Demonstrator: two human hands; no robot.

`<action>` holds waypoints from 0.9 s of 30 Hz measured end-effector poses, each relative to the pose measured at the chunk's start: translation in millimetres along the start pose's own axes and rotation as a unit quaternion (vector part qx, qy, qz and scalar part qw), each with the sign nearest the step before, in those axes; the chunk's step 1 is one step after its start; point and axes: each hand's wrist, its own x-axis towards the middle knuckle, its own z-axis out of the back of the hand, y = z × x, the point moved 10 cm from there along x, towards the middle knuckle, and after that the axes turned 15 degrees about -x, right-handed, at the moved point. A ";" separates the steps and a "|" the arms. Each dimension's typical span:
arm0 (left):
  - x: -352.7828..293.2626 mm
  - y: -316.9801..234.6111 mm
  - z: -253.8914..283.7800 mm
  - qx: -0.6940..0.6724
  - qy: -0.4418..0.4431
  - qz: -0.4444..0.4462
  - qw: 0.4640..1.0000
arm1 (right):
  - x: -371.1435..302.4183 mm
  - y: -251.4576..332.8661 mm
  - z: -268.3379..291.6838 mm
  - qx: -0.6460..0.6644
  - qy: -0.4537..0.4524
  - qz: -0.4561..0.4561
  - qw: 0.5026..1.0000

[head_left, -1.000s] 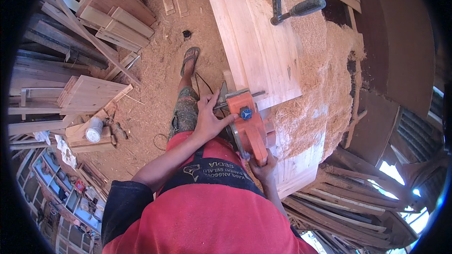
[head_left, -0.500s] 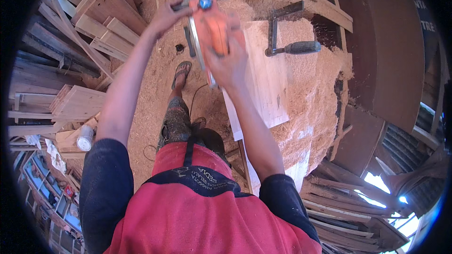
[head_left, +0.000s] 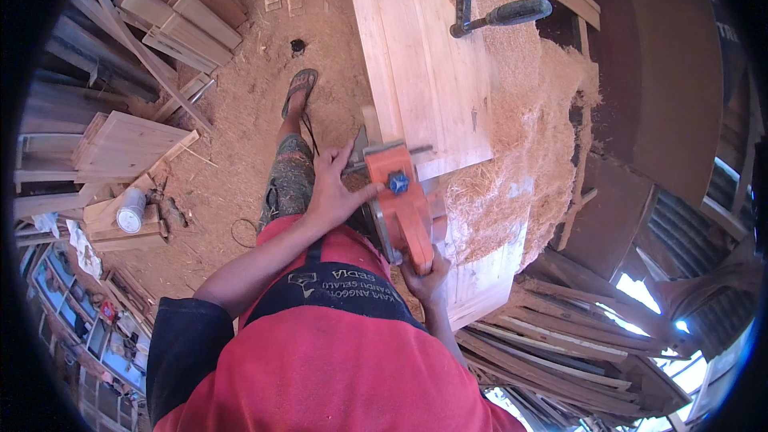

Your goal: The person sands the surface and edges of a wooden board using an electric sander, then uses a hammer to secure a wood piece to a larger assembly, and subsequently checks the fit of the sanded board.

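An orange electric planer [head_left: 406, 212] with a blue knob sits at the near end of a pale wooden panel [head_left: 428, 64], close to my body. My right hand [head_left: 430, 278] is wrapped around its rear handle. Against the planer's left side is my left hand [head_left: 332, 196], its thumb near the knob and its fingers at the metal side guide. The planer hides the sole and the panel edge beneath it. Toward the panel's far right, a clamp [head_left: 516, 11] with a dark handle stands on the work surface.
Wood shavings [head_left: 544, 136] lie thick to the panel's right. Stacked boards [head_left: 192, 24] line the left side, with a white can [head_left: 132, 212] nearby. A brown sheet [head_left: 680, 56] stands at right, and long wood strips [head_left: 552, 336] are piled at lower right.
Both hands have brought the electric planer from the panel's far end back toward my body. My right elbow is drawn in, and the view has shifted slightly.
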 end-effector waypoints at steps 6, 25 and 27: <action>41.3 -0.8 20.4 -0.039 0.003 0.018 0.999 | 45.1 33.4 0.0 0.021 -0.016 0.013 1.000; 271.2 -36.6 130.1 -0.014 0.014 -0.006 1.000 | 250.9 198.4 11.6 0.027 -0.189 0.229 0.954; 195.3 -22.1 88.4 -0.105 0.048 0.024 0.993 | 189.8 136.6 -2.0 -0.020 -0.095 0.141 0.985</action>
